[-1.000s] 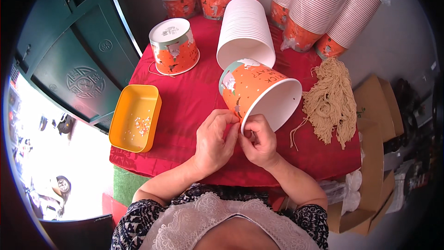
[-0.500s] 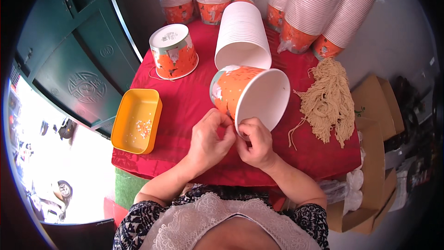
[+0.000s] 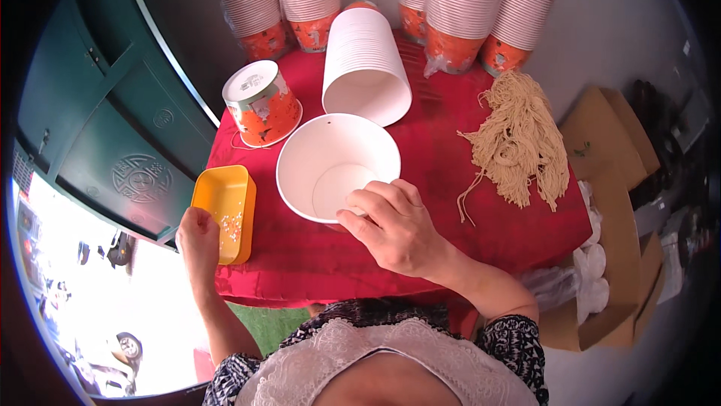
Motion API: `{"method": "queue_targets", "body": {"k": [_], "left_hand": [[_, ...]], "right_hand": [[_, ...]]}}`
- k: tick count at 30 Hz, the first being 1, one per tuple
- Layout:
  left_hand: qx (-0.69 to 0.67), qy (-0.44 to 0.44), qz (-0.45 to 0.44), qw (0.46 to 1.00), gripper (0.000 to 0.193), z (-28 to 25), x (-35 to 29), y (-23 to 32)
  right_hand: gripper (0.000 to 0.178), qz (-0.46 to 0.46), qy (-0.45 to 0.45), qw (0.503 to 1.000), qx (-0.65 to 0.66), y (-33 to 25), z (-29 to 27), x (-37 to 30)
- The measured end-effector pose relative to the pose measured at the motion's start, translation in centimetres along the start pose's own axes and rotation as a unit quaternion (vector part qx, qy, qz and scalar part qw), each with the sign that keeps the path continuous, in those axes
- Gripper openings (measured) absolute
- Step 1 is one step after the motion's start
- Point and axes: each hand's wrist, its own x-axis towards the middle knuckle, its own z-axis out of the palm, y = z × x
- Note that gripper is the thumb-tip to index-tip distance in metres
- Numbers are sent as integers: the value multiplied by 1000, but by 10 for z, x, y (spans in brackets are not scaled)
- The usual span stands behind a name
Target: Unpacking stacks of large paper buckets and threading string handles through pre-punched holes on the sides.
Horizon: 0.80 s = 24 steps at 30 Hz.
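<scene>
A paper bucket (image 3: 338, 152), white inside, stands in front of me with its mouth tilted toward me. My right hand (image 3: 396, 229) grips its near right rim, fingers closed over the edge. A small dark spot shows high on the far inner wall. To the left is a yellow plastic box (image 3: 244, 237) with small white and pinkish bits inside. My left hand (image 3: 198, 237) is at the box's left edge, thumb and fingers pinched together; whatever is between them is hidden. Behind the bucket lies a stack of nested white buckets (image 3: 366, 57), open end toward me.
An upside-down orange printed bucket (image 3: 264, 109) with string by its rim stands at left on the red cloth (image 3: 435, 173). Tan strings (image 3: 522, 143) lie heaped at right. Wrapped bucket stacks (image 3: 462, 8) line the back. Cardboard boxes (image 3: 627, 256) sit right of the table.
My left hand has left the bucket's rim and moved left to the yellow box. The bucket has turned from its side to a more upright position, my right hand still on its rim.
</scene>
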Motion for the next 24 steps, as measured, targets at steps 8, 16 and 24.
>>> {"method": "queue_targets", "body": {"k": [8,16,24], "left_hand": [[10,-29,25,999,11,3,11,-31],[-155,44,45,986,17,5,3,-9],[-302,-36,174,937,16,2,-36,74]], "right_hand": [[20,136,62,989,-15,30,-61,-31],[7,381,-112,914,-89,57,-106,-114],[15,402,-192,892,-75,51,-87,-128]]}}
